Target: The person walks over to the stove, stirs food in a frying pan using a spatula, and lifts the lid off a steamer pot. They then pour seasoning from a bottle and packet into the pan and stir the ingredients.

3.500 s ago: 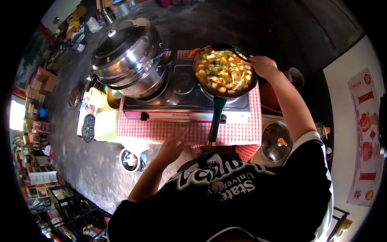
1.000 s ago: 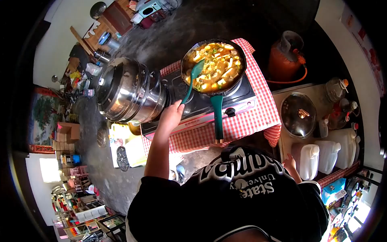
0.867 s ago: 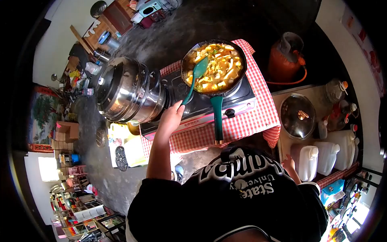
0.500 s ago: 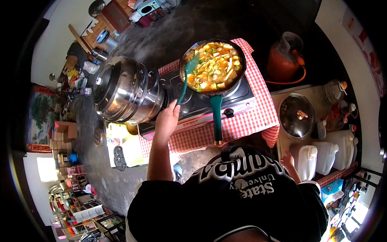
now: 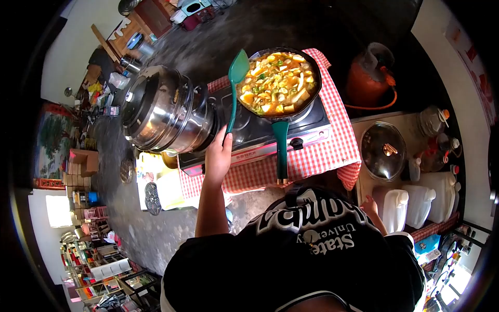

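My left hand [image 5: 218, 157] is closed round the handle of a green spatula [image 5: 239, 66]. The spatula's blade is raised at the left rim of a frying pan [image 5: 282, 122]. The pan holds a stew [image 5: 278, 83] of pale chunks, green pieces and orange-brown broth. It sits on the right burner of a gas stove [image 5: 249, 145], its green handle pointing towards me. My right hand [image 5: 370, 206] is low at the right, partly hidden by my shirt. Its fingers look apart and empty, beside a white plastic jug [image 5: 393, 208] at the side table's edge.
A large stacked steamer pot [image 5: 166, 112] stands on the left of the stove. Red checked cloth [image 5: 338, 140] covers the table beneath. An orange gas cylinder [image 5: 364, 78] stands at the back right. A glass lid [image 5: 383, 151] and several jugs and bottles occupy the side table.
The spatula has come out of the stew, moving up and left, and its blade now shows whole at the rim. My left hand has shifted slightly; my right hand stays put.
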Tool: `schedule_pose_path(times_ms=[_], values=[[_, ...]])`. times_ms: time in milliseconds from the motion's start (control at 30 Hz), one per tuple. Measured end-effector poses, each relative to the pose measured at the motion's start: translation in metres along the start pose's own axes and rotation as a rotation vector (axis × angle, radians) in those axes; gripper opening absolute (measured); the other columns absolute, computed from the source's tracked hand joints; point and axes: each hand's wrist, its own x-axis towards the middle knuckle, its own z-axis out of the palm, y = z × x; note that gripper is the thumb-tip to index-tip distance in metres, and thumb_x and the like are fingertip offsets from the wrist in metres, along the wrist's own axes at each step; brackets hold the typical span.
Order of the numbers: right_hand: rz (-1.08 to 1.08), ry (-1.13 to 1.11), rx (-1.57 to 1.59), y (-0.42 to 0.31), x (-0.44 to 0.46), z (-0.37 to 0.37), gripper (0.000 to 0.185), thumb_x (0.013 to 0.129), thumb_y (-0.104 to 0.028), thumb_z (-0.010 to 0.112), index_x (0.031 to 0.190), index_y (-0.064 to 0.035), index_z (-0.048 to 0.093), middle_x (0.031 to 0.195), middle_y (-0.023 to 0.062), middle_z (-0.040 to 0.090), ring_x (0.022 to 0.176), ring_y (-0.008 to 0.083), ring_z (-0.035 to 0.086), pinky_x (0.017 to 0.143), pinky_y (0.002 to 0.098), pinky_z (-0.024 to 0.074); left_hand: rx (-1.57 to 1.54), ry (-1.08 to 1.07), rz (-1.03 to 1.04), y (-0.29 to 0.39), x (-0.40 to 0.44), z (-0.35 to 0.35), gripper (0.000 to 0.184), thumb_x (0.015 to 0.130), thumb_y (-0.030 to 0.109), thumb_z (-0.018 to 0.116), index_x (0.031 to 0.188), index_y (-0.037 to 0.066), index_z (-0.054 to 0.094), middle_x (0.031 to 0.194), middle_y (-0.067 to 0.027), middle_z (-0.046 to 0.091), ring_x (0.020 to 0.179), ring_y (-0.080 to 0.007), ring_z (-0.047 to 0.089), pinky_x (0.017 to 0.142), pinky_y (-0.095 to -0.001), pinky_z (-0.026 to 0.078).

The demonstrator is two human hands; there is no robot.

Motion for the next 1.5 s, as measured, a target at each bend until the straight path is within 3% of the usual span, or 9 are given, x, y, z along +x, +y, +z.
schedule_pose_path(times_ms=[200, 367, 533, 633, 800, 1000, 1067, 1333, 1500], values=[[0.633, -0.309, 0.439, -0.015, 0.026, -0.012, 0.05, 0.078, -0.013, 0.051, 0.128, -0.0143, 0.045, 0.078, 0.0149, 0.066, 0.049, 0.022, 0.06, 0.05, 0.0346, 0.0502, -0.004, 0.033, 0.026, -0.009, -0.003, 0.004, 0.035, 0.092, 0.026, 0.049, 0.119, 0.004, 0.054, 0.107, -0.0232, 0.059, 0.1, -0.0357, 0.057, 0.084, -0.0361, 0.044], [0.722, -0.311, 0.563, -0.018, 0.031, -0.015, 0.05, 0.079, -0.013, 0.051, 0.129, -0.0149, 0.044, 0.073, 0.0132, 0.065, 0.05, 0.0203, 0.06, 0.048, 0.0341, 0.0496, -0.017, 0.022, 0.068, -0.002, -0.006, 0.003, 0.035, 0.091, 0.025, 0.05, 0.119, 0.004, 0.053, 0.107, -0.023, 0.059, 0.101, -0.0344, 0.058, 0.085, -0.0352, 0.044], [0.688, -0.343, 0.53, -0.022, 0.026, -0.027, 0.053, 0.08, -0.011, 0.052, 0.131, -0.0153, 0.04, 0.072, 0.0115, 0.065, 0.051, 0.0191, 0.06, 0.048, 0.0329, 0.0493, 0.017, 0.016, -0.007, 0.008, -0.008, 0.001, 0.036, 0.092, 0.026, 0.049, 0.12, 0.004, 0.053, 0.108, -0.0225, 0.059, 0.101, -0.0344, 0.057, 0.085, -0.0355, 0.044], [0.398, -0.189, 0.348, -0.008, 0.014, -0.01, 0.052, 0.082, -0.009, 0.052, 0.131, -0.0147, 0.039, 0.072, 0.0104, 0.065, 0.051, 0.0164, 0.059, 0.045, 0.031, 0.0478, 0.069, 0.022, 0.0, 0.005, -0.004, 0.001, 0.036, 0.092, 0.026, 0.048, 0.12, 0.004, 0.053, 0.108, -0.0226, 0.059, 0.101, -0.0351, 0.057, 0.085, -0.0362, 0.044], [0.753, -0.321, 0.668, -0.026, 0.023, -0.03, 0.05, 0.082, -0.006, 0.053, 0.129, -0.0138, 0.041, 0.072, 0.0083, 0.065, 0.053, 0.0125, 0.058, 0.044, 0.0284, 0.0468, 0.161, 0.087, 0.146, -0.009, 0.001, 0.004, 0.038, 0.093, 0.029, 0.047, 0.124, 0.008, 0.05, 0.086, -0.0167, 0.063, 0.076, -0.0265, 0.06, 0.07, -0.0326, 0.045], [0.685, -0.332, 0.544, -0.03, 0.022, -0.034, 0.054, 0.078, -0.006, 0.057, 0.129, -0.0121, 0.041, 0.072, 0.0065, 0.066, 0.054, 0.0116, 0.059, 0.046, 0.0275, 0.0476, 0.161, 0.055, 0.115, -0.006, 0.002, 0.004, 0.037, 0.092, 0.029, 0.048, 0.124, 0.008, 0.051, 0.089, -0.0187, 0.062, 0.079, -0.0271, 0.061, 0.073, -0.0331, 0.045], [0.795, -0.337, 0.608, -0.032, 0.025, -0.037, 0.058, 0.075, -0.006, 0.061, 0.129, -0.0107, 0.041, 0.071, 0.0051, 0.066, 0.057, 0.0125, 0.06, 0.049, 0.0276, 0.0488, 0.13, 0.025, 0.076, 0.002, 0.001, 0.002, 0.037, 0.092, 0.027, 0.047, 0.122, 0.006, 0.052, 0.103, -0.0205, 0.06, 0.094, -0.0326, 0.058, 0.082, -0.0353, 0.044], [0.357, -0.317, 0.215, 0.003, 0.009, 0.001, 0.071, 0.064, -0.002, 0.067, 0.129, -0.0094, 0.04, 0.081, -0.0005, 0.066, 0.072, 0.0133, 0.061, 0.064, 0.0247, 0.0495, 0.128, 0.021, 0.094, 0.0, 0.005, 0.005, 0.037, 0.093, 0.028, 0.047, 0.124, 0.007, 0.05, 0.101, -0.0201, 0.061, 0.091, -0.0289, 0.061, 0.081, -0.0321, 0.044], [0.354, -0.399, 0.159, 0.014, 0.008, 0.012, 0.06, 0.062, -0.005, 0.069, 0.118, -0.012, 0.047, 0.096, 0.001, 0.06, 0.084, 0.0148, 0.059, 0.072, 0.0259, 0.0487, 0.13, -0.019, 0.031, 0.006, 0.004, 0.005, 0.037, 0.092, 0.028, 0.047, 0.123, 0.008, 0.051, 0.098, -0.0215, 0.061, 0.089, -0.0311, 0.061, 0.08, -0.0333, 0.045]])
